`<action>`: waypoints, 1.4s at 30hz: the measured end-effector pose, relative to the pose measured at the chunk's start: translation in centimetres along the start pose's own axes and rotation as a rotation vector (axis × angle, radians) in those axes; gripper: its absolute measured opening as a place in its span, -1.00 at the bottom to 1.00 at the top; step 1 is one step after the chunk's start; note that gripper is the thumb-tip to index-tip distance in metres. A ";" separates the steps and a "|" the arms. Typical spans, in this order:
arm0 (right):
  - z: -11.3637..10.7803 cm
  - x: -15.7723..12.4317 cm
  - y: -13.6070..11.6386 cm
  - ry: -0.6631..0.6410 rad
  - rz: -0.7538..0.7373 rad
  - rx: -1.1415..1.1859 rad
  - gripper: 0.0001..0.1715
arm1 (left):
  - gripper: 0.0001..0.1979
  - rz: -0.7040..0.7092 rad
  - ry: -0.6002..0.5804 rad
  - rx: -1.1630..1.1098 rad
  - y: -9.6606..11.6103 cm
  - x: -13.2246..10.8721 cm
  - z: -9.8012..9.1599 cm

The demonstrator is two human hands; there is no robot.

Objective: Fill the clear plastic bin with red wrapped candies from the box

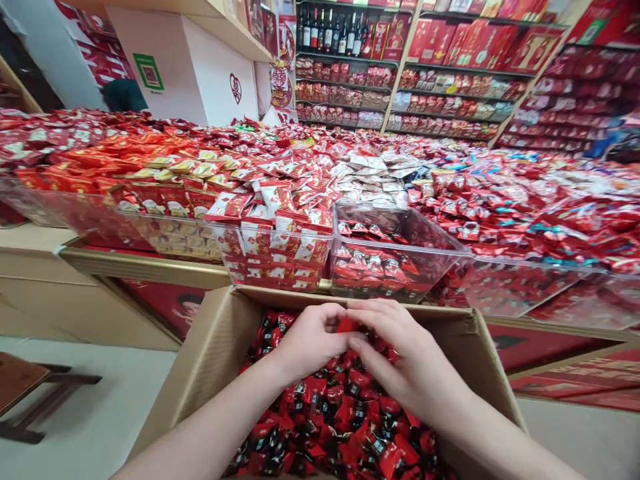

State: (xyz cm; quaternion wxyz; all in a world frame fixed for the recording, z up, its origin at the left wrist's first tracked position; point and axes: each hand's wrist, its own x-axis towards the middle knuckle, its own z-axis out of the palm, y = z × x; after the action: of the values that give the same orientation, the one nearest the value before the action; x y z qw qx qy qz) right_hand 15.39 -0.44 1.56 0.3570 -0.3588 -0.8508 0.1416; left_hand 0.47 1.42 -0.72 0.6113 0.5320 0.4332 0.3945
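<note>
My left hand (315, 339) and my right hand (403, 350) meet fingertip to fingertip over an open cardboard box (187, 367). Both sets of fingers are curled round a small red wrapped candy (347, 325), which shows only in part and is slightly blurred. Below them, a heap of red and black wrapped candies (320, 400) fills much of the box. Just beyond the box's far wall stands a clear plastic bin (430, 260), with several red candies stacked low inside it.
A clear bin packed with red and white packets (275, 243) adjoins it on the left. More heaped candy bins (530, 287) run along to the right. A wooden stool (25, 380) stands on the floor at left. Stocked shelves (345, 60) with bottles and packets line the back wall.
</note>
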 end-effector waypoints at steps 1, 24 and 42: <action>-0.5 -0.2 0.9 -0.005 0.119 0.056 -0.66 | -0.82 0.009 0.022 -0.014 0.4 -0.1 -0.1; 0.1 -0.9 2.2 0.104 0.525 0.641 -0.72 | -0.73 -0.066 0.201 -0.035 2.2 -0.4 0.6; -9.4 10.8 5.0 0.030 -0.184 -0.820 -0.78 | -0.66 0.124 0.382 0.211 3.1 0.6 -4.8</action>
State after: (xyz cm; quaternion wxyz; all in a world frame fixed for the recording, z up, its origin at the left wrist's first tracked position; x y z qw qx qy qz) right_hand 19.37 10.68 11.20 0.2081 -0.3955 -0.8600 -0.2463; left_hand -3.92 3.88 1.98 0.4337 0.5344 0.5464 0.4773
